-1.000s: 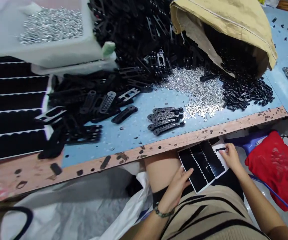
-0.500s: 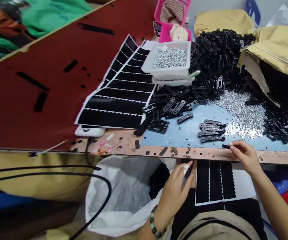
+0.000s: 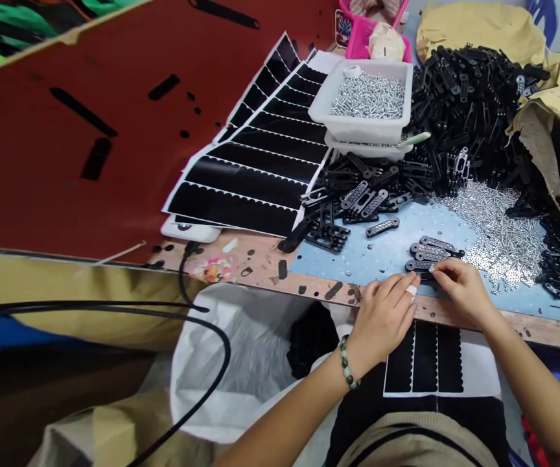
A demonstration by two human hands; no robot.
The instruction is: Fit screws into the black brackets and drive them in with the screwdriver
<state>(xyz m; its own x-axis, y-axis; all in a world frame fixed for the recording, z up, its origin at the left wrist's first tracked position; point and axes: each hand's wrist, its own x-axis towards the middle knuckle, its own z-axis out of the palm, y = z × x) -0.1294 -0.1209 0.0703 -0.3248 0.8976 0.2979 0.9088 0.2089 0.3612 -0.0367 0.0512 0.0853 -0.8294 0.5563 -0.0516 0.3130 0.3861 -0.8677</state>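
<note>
My left hand [image 3: 385, 312] rests palm down over the table's front edge, with white tape around one finger. Its fingers are bent together, and whatever lies beneath them is hidden. Just right of it, my right hand [image 3: 465, 288] pinches at a small black strip [image 3: 426, 275], partly covered by the fingertips. Beyond the fingertips lies a small row of flat black plastic links [image 3: 430, 251] with grey patterned faces. On my lap is a white backing sheet [image 3: 479, 366] carrying black scallop-edged stickers [image 3: 424, 360].
A white tub [image 3: 321, 117] of screws stands behind black links [image 3: 474, 97] heaped at the back. Loose screws [image 3: 503, 240] spread to the right. Sticker sheets [image 3: 255, 165] lie at left. A white bag [image 3: 241, 363] and black cable [image 3: 221, 337] are below the table edge.
My left hand has risen from below the table edge and moved right, beside my right hand. The right hand has shifted slightly left with the strip, toward the row of links. The view has turned.
</note>
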